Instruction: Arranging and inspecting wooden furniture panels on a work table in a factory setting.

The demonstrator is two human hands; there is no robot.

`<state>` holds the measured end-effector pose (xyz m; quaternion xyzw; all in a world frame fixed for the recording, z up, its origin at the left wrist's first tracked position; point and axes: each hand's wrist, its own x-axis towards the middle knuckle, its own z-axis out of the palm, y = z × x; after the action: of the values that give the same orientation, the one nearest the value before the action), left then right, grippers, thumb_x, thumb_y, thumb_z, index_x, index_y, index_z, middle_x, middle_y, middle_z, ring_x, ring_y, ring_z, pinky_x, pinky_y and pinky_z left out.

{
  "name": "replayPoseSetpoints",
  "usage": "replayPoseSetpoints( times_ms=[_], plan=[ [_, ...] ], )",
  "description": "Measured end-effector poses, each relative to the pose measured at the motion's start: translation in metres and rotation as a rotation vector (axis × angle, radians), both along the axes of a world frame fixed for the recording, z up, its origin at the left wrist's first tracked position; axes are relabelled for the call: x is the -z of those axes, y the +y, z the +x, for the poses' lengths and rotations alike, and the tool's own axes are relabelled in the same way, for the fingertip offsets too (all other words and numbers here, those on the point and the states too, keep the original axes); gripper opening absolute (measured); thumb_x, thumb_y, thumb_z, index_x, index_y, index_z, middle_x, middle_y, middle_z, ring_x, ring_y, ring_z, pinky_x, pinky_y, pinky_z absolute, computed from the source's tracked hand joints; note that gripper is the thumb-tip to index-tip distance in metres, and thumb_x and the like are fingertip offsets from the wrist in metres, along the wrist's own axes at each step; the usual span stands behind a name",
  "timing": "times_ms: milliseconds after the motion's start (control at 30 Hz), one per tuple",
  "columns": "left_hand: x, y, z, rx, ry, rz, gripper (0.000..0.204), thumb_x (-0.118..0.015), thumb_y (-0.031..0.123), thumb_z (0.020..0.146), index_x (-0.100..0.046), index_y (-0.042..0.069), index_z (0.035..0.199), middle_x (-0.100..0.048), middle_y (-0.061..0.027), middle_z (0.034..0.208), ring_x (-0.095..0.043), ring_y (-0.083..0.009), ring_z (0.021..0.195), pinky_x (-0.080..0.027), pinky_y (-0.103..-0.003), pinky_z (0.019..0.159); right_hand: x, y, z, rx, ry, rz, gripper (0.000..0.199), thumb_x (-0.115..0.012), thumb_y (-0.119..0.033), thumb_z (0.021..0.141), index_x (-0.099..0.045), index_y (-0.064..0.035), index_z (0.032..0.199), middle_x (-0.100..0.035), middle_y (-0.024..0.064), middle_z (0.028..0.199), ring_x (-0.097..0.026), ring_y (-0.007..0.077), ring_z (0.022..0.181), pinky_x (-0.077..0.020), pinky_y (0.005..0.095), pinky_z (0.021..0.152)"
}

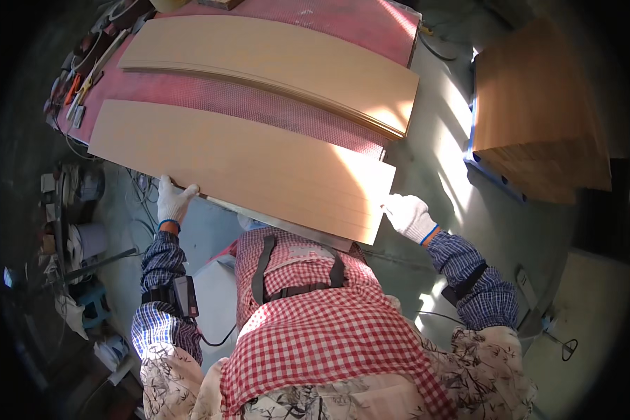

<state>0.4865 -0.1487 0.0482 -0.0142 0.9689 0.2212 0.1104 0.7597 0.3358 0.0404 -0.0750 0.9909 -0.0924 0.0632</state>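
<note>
A long, thin tan board (245,162) lies across the near part of the table, its near edge overhanging toward my apron. My left hand (174,201), in a white knit glove, grips that near edge left of the middle; some of its fingers are hidden under the board. At the board's right end, my right hand (407,214), gloved likewise, pinches the short edge above the near corner. Behind it, apart from both hands, a stack of similar tan boards (273,56) rests on the red bubble-textured table covering (217,95).
Hand tools, one with an orange handle (72,89), crowd the table's left end. To the right, a tall stack of brown panels (539,98) stands on a blue pallet (493,178). A blue stool (94,308), a pale bucket (91,239) and loose cables (141,189) are at the left.
</note>
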Motion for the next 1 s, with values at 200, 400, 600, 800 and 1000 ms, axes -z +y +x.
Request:
replayPoseSetpoints(
  times_ms=[200, 400, 600, 800, 1000],
  plan=[
    [0.002, -0.007, 0.008, 0.012, 0.036, 0.014, 0.082, -0.081, 0.035, 0.072, -0.043, -0.002, 0.134, -0.05, -0.0239, 0.137, -0.05, -0.04, 0.126, -0.043, -0.045, 0.103, 0.003, -0.033, -0.039, -0.002, 0.075, -0.254, 0.013, -0.057, -0.021, 0.09, -0.062, -0.009, 0.086, -0.063, 0.0118, 0.074, -0.064, 0.0326, 0.069, -0.0504, 0.0446, 0.061],
    [0.004, -0.004, 0.025, -0.026, 0.091, 0.006, 0.091, -0.083, 0.034, 0.074, -0.035, -0.005, 0.141, -0.043, -0.025, 0.145, -0.045, -0.0405, 0.132, -0.042, -0.044, 0.107, -0.041, -0.093, -0.109, -0.055, -0.222, -0.132, 0.011, -0.053, -0.018, 0.094, -0.059, -0.0082, 0.096, -0.064, 0.015, 0.077, -0.066, 0.0343, 0.074, -0.052, 0.0464, 0.067],
    [0.0, 0.019, 0.037, -0.106, -0.036, 0.119, 0.107, -0.083, 0.039, 0.075, -0.022, -0.003, 0.152, -0.025, -0.026, 0.158, -0.034, -0.04, 0.142, -0.037, -0.042, 0.113, -0.034, -0.144, -0.173, -0.012, -0.347, 0.039, 0.021, -0.05, -0.024, 0.097, -0.059, -0.0046, 0.1, -0.07, 0.0196, 0.09, -0.071, 0.0375, 0.08, -0.0559, 0.0497, 0.067],
    [0.002, 0.025, 0.051, -0.135, -0.054, 0.23, 0.107, -0.082, 0.039, 0.076, -0.02, -0.004, 0.153, -0.02, -0.0303, 0.158, -0.03, -0.0426, 0.143, -0.034, -0.041, 0.115, -0.031, -0.203, -0.246, -0.138, -0.281, 0.015, 0.021, -0.052, -0.025, 0.096, -0.059, -0.0047, 0.097, -0.07, 0.0202, 0.089, -0.07, 0.0385, 0.079, -0.055, 0.0494, 0.065],
    [0.001, 0.032, 0.059, -0.103, 0.007, 0.295, 0.105, -0.08, 0.043, 0.076, -0.025, -0.006, 0.151, -0.024, -0.033, 0.154, -0.043, -0.046, 0.131, -0.039, -0.045, 0.108, -0.035, -0.276, -0.335, -0.227, -0.181, -0.013, 0.021, -0.053, -0.024, 0.096, -0.058, -0.0037, 0.095, -0.07, 0.0203, 0.083, -0.07, 0.0377, 0.078, -0.0551, 0.0494, 0.067]
  ],
)
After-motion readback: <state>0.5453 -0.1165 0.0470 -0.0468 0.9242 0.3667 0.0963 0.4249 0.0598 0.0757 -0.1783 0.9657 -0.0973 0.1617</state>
